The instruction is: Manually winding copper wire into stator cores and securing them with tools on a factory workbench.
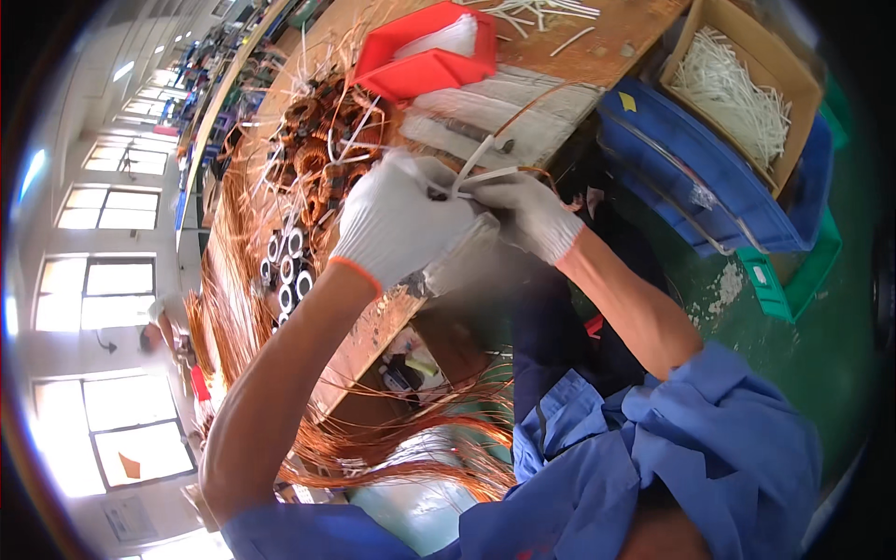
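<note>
Both my hands wear white knitted gloves and meet over the table's front edge. My left hand (403,222) is closed, with a small dark part showing at its fingertips; most of what it grips is hidden. My right hand (534,217) pinches a thin white strip (487,175) close to the left fingers. Another white strip (474,159) sticks up between the hands, and a copper wire (525,108) arcs from its upper end to the right. Just beyond my left hand lies a pile of copper-wound coils (313,154) with white strips among them.
A red bin (425,79) with white pieces stands on the wooden table (607,45). Black-and-white rings (287,271) and long copper wires (233,271) lie left. At right, a cardboard box (793,70) of white tubes sits over a blue crate (667,168). A person (168,327) is far left.
</note>
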Demonstrator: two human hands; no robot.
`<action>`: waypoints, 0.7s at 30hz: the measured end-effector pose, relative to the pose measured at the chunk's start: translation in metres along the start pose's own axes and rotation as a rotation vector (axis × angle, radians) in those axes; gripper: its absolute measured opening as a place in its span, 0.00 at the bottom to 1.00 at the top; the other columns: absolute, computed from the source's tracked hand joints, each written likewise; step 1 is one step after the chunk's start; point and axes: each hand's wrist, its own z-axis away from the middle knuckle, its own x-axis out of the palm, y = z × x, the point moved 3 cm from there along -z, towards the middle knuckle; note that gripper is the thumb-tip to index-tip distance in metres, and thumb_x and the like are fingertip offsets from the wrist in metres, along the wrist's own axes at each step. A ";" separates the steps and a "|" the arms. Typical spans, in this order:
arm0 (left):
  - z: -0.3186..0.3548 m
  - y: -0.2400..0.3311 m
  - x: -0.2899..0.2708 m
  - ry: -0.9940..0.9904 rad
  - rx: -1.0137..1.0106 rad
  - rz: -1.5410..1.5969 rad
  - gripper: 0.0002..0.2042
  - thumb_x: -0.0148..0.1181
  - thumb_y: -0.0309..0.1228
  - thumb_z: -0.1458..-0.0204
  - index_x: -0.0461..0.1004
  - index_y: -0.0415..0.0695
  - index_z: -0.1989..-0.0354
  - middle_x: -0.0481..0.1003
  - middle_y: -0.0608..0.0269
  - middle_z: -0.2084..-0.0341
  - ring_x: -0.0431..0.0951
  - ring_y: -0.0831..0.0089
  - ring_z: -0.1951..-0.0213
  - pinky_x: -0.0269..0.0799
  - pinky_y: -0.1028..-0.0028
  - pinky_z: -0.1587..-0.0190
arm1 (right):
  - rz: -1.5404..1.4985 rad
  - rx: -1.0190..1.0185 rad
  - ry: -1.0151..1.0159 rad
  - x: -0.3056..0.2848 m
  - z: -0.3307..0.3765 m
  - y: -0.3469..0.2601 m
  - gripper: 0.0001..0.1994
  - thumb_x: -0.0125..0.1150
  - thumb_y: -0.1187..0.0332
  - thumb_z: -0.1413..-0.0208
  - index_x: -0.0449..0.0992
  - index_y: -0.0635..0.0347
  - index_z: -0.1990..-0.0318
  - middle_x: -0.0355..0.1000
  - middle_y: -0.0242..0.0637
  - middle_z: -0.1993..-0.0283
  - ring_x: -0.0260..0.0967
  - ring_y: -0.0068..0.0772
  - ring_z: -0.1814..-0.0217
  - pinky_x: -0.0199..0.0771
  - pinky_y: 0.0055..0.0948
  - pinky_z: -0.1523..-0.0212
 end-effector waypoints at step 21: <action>-0.022 0.001 -0.002 -0.298 0.150 0.138 0.15 0.60 0.33 0.38 0.82 0.38 0.48 0.84 0.53 0.61 0.81 0.69 0.59 0.76 0.68 0.51 | 1.470 -0.968 -0.131 0.066 0.097 -0.056 0.05 0.68 0.67 0.40 0.83 0.56 0.61 0.79 0.40 0.61 0.80 0.47 0.56 0.80 0.43 0.56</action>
